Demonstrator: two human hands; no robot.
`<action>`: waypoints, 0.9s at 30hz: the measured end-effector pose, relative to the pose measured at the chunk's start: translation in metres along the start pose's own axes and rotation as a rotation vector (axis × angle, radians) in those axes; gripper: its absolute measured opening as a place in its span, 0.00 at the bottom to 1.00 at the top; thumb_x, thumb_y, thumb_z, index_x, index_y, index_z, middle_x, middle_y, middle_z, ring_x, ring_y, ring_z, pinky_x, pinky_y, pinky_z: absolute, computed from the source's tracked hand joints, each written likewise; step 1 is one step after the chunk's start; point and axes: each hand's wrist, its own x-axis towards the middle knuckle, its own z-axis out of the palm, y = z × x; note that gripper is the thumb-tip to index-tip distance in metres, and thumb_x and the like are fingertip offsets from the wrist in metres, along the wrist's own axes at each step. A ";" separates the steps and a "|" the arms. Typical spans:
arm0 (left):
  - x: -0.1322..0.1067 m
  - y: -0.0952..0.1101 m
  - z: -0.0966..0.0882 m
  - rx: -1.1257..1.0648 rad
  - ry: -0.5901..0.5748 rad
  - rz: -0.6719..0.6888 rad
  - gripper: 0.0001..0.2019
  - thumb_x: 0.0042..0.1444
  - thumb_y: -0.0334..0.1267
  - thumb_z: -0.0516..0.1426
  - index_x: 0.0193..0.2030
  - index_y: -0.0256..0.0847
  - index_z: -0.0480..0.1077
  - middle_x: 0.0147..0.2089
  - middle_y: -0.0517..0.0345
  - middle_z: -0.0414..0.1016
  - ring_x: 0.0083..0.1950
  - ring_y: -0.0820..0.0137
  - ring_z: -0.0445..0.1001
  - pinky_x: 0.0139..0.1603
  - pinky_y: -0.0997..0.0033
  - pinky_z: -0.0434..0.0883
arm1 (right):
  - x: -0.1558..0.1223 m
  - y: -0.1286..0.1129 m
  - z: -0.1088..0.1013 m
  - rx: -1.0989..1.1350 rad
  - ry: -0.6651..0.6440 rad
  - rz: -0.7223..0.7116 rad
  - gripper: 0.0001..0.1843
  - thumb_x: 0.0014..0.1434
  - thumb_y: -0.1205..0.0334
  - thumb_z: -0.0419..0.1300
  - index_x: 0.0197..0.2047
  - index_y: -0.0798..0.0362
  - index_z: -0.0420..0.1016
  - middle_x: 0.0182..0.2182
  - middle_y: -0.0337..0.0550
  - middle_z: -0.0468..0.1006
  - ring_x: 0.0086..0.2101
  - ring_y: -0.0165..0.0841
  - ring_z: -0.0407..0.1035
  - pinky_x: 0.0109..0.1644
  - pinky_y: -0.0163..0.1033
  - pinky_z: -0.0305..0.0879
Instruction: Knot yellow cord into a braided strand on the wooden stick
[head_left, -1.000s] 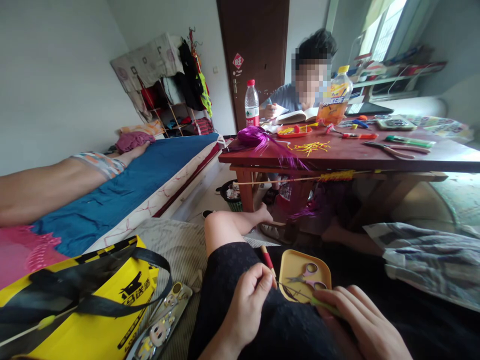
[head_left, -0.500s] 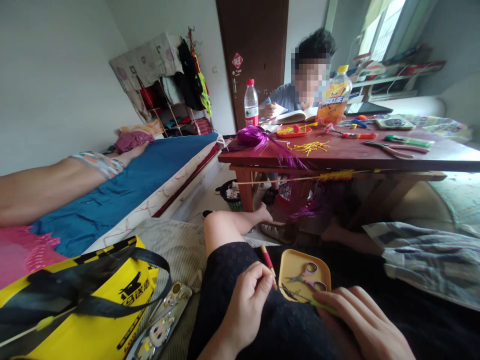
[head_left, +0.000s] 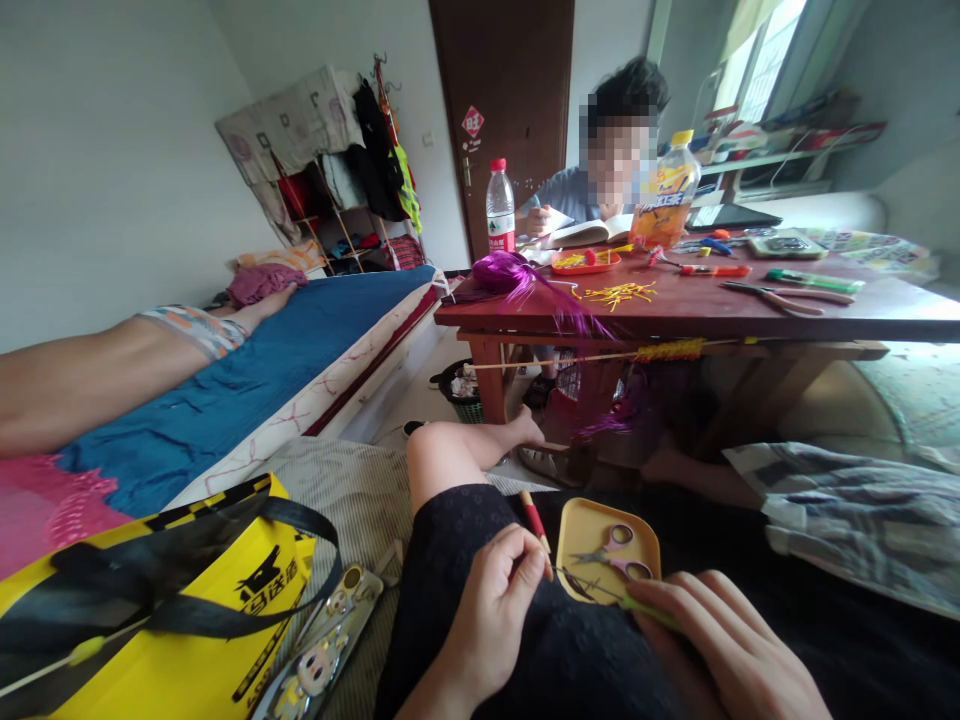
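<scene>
My left hand (head_left: 496,592) is over my lap with thumb and forefinger pinched together. At those fingertips is a thin wooden stick with a red-wrapped section (head_left: 534,517), slanting upward. My right hand (head_left: 724,635) is closed around a tool with a yellow-green handle (head_left: 651,611); its thin dark prongs point toward the left fingertips, and I cannot make out its exact kind. Behind both hands lies a small yellow tray (head_left: 587,517), with pink-handled scissors (head_left: 619,550) resting in it. The tool's prongs pass in front of the tray's near edge.
The wooden table (head_left: 690,310) ahead carries purple strands (head_left: 506,275), yellow-red pieces (head_left: 619,294), pliers (head_left: 772,298), a water bottle (head_left: 501,210) and a tea bottle (head_left: 666,195). A person (head_left: 559,200) writes behind it. Left are a yellow bag (head_left: 225,600) and another person lying on a bed (head_left: 315,320).
The whole view has shifted very slightly to one side. Both hands keep nearly the same pose, while the tool's dark prongs look a little different near the left fingertips.
</scene>
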 end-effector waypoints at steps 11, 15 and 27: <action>0.000 0.001 0.000 0.182 -0.023 0.101 0.14 0.61 0.39 0.46 0.25 0.39 0.60 0.27 0.60 0.61 0.31 0.73 0.63 0.32 0.76 0.58 | 0.023 -0.008 -0.020 -0.149 -0.013 -0.169 0.11 0.61 0.62 0.45 0.40 0.52 0.68 0.29 0.43 0.78 0.32 0.35 0.72 0.31 0.36 0.69; -0.001 0.001 0.000 0.216 -0.029 0.133 0.14 0.61 0.38 0.45 0.24 0.39 0.60 0.27 0.60 0.61 0.31 0.73 0.63 0.32 0.76 0.58 | 0.023 -0.009 -0.017 -0.125 0.048 -0.144 0.12 0.62 0.64 0.44 0.39 0.51 0.67 0.27 0.42 0.77 0.30 0.35 0.72 0.29 0.35 0.68; -0.001 -0.005 0.003 0.282 0.016 0.201 0.14 0.61 0.36 0.45 0.25 0.39 0.59 0.28 0.58 0.62 0.32 0.72 0.63 0.34 0.76 0.59 | 0.011 -0.012 -0.004 0.220 -0.088 0.176 0.11 0.62 0.60 0.45 0.36 0.48 0.67 0.27 0.40 0.73 0.28 0.32 0.68 0.34 0.35 0.67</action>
